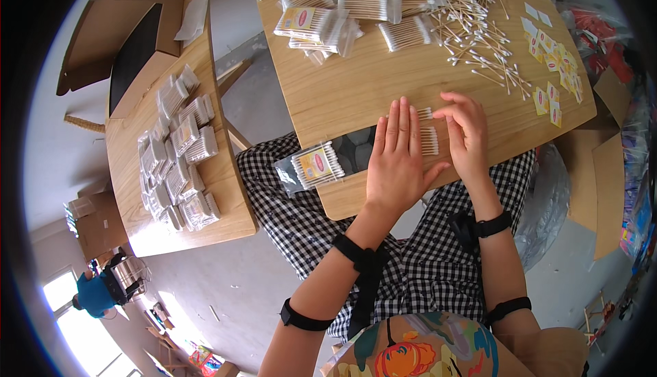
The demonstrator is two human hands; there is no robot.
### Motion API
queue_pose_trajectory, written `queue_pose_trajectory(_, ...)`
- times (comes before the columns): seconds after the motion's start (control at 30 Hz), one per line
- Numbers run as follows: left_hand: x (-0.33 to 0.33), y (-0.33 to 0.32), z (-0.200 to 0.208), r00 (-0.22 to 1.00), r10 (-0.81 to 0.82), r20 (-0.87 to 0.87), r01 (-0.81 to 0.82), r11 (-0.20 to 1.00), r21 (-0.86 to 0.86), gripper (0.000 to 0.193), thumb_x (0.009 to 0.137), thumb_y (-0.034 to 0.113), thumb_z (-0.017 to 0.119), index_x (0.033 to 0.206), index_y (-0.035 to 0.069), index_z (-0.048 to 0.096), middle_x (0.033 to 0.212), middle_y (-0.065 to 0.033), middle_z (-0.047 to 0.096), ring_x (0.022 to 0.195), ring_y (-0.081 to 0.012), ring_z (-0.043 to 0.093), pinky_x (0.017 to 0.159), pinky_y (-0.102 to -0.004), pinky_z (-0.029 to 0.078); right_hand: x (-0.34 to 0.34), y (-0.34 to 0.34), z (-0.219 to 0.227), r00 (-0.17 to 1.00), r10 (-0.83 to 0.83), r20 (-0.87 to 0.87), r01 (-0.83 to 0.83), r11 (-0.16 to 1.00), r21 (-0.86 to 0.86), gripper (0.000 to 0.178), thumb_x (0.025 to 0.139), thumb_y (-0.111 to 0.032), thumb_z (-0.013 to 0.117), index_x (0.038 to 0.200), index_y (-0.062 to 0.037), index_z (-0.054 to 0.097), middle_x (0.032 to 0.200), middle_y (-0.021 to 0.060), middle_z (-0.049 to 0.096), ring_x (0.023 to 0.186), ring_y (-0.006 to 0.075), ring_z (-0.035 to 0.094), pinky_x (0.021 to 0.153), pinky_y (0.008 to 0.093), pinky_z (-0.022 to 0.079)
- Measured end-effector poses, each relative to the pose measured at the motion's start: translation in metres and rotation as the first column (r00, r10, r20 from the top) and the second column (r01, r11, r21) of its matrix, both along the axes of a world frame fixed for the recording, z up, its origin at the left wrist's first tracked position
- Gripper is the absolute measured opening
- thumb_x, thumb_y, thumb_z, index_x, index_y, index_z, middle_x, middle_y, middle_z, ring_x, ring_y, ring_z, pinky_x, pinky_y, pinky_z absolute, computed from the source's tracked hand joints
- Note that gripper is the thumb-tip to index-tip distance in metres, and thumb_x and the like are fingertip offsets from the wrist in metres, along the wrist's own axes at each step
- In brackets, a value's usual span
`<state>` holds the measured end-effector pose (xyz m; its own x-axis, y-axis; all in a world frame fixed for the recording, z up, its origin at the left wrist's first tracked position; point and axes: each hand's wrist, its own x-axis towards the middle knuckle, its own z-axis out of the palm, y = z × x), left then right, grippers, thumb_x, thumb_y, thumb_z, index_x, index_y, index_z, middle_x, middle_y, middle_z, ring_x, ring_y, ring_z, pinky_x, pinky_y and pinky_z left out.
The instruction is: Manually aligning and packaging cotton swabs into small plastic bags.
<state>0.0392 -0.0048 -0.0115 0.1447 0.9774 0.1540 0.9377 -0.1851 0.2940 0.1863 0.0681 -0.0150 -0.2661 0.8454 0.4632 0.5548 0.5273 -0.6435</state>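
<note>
My left hand (400,161) lies flat with its fingers stretched out together and its thumb apart, over a small row of cotton swabs (430,141) on the table. It hides most of that row. My right hand (467,134) is beside the swabs' right ends, its fingers bent and apart, with nothing visible in them. To the left of my left hand, a pack of cotton swabs with a yellow label card (316,165) rests on clear plastic film. A dark patterned strip (354,150) runs from this pack to beneath my left hand.
Bagged swab packs (311,24) are piled at the table's far side, beside a heap of loose swabs (472,28). Yellow cards (547,100) are scattered at the right. A second table (130,230) holds more bagged packs (179,151) and an open cardboard box (147,55).
</note>
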Motion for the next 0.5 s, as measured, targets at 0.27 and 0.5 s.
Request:
queue_pose_trajectory(0.27, 0.0001, -0.0002, 0.0003, 1.000, -0.002, 0.007, 0.002, 1.000, 0.001, 0.100, 0.094, 0.067, 0.049, 0.151, -0.013, 0.031, 0.161, -0.0295, 0.027, 0.153, -0.0377, 0.022, 0.125, -0.0483, 0.019, -0.0019, -0.0001, 0.0002, 0.999, -0.017, 0.043, 0.017, 1.000, 0.016, 0.021, 0.083, 0.008, 0.061, 0.089, -0.0100, 0.068, 0.117, 0.0065, 0.066, 0.103, 0.0291, 0.060, 0.089, 0.0408, 0.046)
queue_pose_trajectory(0.5, 0.0003, -0.0003, 0.0006, 1.000, 0.000, -0.007, 0.000, 1.000, 0.006, 0.099, 0.094, 0.067, 0.048, 0.151, -0.013, 0.031, 0.161, -0.0292, 0.028, 0.153, -0.0376, 0.023, 0.125, -0.0480, 0.019, 0.0007, -0.0011, -0.0024, 0.997, -0.007, 0.074, 0.005, 1.000, 0.025, 0.018, 0.082, 0.007, 0.061, 0.086, -0.0094, 0.066, 0.118, 0.0063, 0.066, 0.104, 0.0295, 0.060, 0.090, 0.0417, 0.045)
